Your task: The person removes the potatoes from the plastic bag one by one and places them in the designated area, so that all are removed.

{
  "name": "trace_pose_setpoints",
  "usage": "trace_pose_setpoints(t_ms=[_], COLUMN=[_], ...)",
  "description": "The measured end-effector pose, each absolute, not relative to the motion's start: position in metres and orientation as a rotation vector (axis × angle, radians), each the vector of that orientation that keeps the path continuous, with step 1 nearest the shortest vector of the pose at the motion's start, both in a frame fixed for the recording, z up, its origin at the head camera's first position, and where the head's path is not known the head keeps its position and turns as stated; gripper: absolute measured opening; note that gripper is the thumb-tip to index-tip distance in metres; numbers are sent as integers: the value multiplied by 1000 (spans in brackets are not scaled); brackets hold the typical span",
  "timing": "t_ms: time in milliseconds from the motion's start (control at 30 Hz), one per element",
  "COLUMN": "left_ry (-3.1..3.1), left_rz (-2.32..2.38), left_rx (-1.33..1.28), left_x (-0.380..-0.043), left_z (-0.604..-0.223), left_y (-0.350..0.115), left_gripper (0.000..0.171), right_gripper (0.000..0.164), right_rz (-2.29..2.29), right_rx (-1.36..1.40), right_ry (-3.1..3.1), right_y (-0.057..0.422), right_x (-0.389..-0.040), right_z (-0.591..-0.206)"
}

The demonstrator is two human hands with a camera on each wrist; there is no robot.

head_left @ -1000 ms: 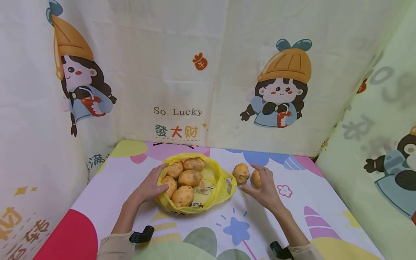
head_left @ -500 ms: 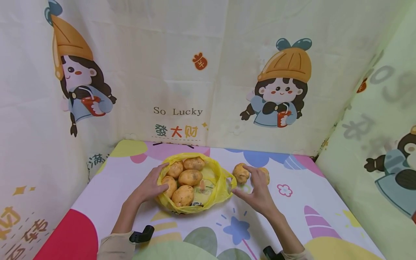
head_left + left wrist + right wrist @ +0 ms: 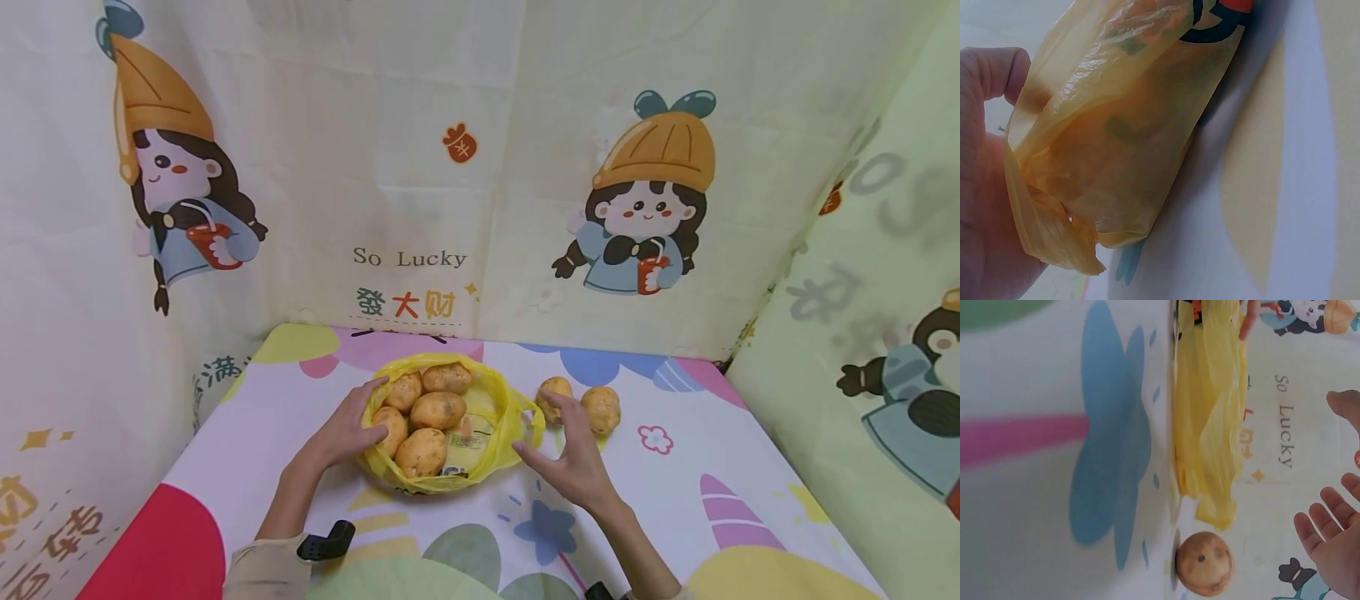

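1. A person's left hand (image 3: 348, 429) grips the left rim of a yellow bag (image 3: 512, 452), thumb over the edge, forearm slanting in from the lower left beneath a beige sleeve (image 3: 267, 571).
2. The right hand (image 3: 573, 462) hangs spread above the table (image 3: 281, 417), thumb and forefinger wide apart and holding nothing, just right of the bag; its forearm slants up from the lower right.
3. Five potatoes (image 3: 438, 410) show inside the bag, which sits open-mouthed on the table, its handle loop to the right.
4. Two loose potatoes (image 3: 601, 411) lie side by side on the table, right of the bag and beyond the right hand, whose forefinger partly hides one in the head view.
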State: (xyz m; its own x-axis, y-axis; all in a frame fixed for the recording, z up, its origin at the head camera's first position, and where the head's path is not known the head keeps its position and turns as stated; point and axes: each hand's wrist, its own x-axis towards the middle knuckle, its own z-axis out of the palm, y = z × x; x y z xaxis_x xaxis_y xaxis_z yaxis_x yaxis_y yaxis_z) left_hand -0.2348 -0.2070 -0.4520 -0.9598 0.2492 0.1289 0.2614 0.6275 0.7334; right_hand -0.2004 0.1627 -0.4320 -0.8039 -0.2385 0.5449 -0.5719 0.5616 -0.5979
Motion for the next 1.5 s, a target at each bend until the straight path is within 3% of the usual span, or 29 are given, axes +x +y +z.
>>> trace_pose_setpoints(t_ms=[1500], left_ry=[-2784], left_rz=[-1253], left_rx=[-504], left_x=[-234], left_z=[-452], left_y=[-210], left_gripper=[83], right_gripper=[65], right_rz=[1450], right_rx=[895], right_ry=[-2520], right_y=[85], right_x=[-185], right_z=[-446])
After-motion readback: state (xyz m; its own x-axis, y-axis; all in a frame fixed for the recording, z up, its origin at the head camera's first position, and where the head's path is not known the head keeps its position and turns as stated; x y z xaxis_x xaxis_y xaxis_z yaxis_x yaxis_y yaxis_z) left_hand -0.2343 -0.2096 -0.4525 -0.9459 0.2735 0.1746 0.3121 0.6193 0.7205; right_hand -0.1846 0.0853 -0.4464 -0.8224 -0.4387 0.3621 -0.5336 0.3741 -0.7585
